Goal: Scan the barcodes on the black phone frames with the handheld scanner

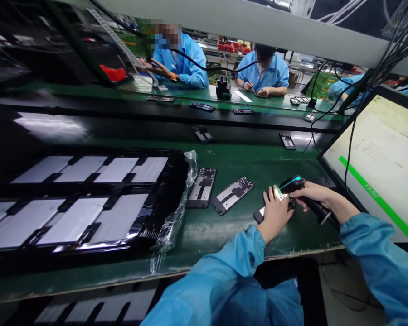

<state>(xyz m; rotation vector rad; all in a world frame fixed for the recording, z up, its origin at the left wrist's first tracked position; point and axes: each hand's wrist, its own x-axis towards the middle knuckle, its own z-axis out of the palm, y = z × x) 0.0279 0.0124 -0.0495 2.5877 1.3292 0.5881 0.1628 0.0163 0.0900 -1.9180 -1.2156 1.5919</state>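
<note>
My right hand [314,194] grips a black handheld scanner [292,183] with a blue stripe, its nose pointing left and down. Bright light from the scanner falls on my left hand [275,213], which lies flat over a dark phone part [259,214] on the green bench. Only the part's left end shows under my fingers. Two open phone frames lie just to the left: one [233,194] angled, the other [201,188] beside the tray's plastic wrap. Both of my sleeves are blue.
Black trays [170,181] of grey panels fill the left bench, with loose plastic wrap [177,217] at their right end. A monitor [381,167] with a green PASS bar stands at right. More phone frames [287,140] lie on the dark belt. Across it, workers in blue sit.
</note>
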